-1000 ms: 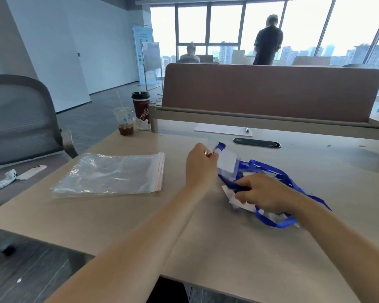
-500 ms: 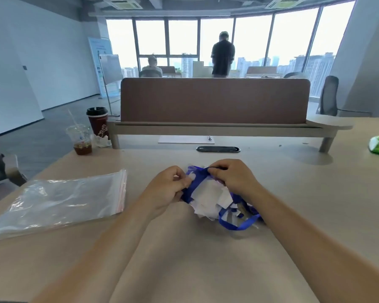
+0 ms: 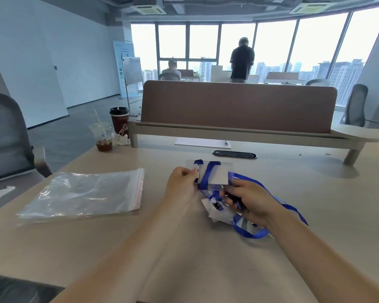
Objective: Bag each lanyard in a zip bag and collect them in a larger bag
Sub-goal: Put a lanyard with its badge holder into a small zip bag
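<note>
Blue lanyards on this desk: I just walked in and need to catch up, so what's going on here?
A person at the table is working through a lanyard pile. The left hand pinches the edge of a clear pouch holding a white card, with a blue strap across it. The right hand grips a dark clip in that pile. The large zip bags lie flat to the left, untouched.

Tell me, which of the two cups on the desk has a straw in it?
The clear plastic cup, with a little brown drink at the bottom. The dark red paper cup beside it carries a black lid and no straw.
</note>
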`<state>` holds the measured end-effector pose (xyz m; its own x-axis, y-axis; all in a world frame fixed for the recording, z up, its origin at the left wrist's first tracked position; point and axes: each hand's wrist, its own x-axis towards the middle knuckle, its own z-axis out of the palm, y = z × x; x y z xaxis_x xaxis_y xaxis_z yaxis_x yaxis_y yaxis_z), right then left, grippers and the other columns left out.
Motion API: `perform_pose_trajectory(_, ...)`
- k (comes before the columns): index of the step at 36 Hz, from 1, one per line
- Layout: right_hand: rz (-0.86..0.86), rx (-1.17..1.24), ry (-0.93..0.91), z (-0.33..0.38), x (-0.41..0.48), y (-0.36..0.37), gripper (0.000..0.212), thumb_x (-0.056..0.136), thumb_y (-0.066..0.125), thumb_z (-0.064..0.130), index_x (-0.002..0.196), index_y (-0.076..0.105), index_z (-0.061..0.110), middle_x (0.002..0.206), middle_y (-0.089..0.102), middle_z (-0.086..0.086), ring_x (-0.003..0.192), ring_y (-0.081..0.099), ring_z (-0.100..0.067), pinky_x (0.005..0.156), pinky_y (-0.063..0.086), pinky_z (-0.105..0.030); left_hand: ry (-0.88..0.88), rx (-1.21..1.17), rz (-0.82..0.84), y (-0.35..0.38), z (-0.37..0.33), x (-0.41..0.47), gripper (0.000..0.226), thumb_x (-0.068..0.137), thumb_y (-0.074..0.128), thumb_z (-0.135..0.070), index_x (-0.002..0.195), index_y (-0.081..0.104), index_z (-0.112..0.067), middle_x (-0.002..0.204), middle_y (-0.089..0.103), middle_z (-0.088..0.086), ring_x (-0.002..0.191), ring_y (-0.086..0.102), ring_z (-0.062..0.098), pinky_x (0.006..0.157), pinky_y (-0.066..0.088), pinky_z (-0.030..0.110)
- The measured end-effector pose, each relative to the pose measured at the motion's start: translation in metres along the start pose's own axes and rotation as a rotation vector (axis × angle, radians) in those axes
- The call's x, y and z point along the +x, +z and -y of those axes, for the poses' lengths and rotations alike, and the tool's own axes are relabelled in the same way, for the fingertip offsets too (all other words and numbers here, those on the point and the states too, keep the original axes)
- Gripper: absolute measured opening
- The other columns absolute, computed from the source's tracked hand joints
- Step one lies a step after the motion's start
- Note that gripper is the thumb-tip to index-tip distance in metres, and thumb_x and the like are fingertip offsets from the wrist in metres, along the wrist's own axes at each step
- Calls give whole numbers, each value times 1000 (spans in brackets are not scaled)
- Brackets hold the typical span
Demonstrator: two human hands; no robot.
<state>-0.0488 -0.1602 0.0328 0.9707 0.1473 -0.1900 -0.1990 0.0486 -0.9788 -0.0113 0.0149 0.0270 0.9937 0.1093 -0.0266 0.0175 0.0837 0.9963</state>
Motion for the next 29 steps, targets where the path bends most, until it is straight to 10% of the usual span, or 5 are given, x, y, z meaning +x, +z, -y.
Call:
perform_pose_trajectory(9, -49, 437, 25, -10, 0, 14, 30, 97, 53, -2, 125, 61, 0, 102, 70, -16, 75, 63, -20, 62, 53, -28, 53, 55, -148, 13, 3, -10, 32, 99, 52, -36, 92, 54, -5, 88, 61, 16, 88, 65, 35, 85, 56, 53)
perform_pose_trajectory(16, -174, 569, 66, -3, -2, 29, 27, 90, 71, 17, 112, 65, 2, 72, 74, -11, 64, 68, -17, 53, 57, -24, 37, -68, -161, 17, 40, 10, 51, 72, 52, -62, 93, 53, -16, 95, 68, 16, 87, 71, 36, 81, 58, 57)
perform_pose_trajectory(29, -194, 427, 26, -8, 18, 56, 18, 92, 69, 10, 109, 67, 9, 100, 75, -13, 83, 73, -22, 76, 60, -35, 59, 17, -123, 10, 13, -10, 21, 97, 57, -32, 106, 63, -13, 100, 70, 5, 88, 69, 23, 83, 59, 40)
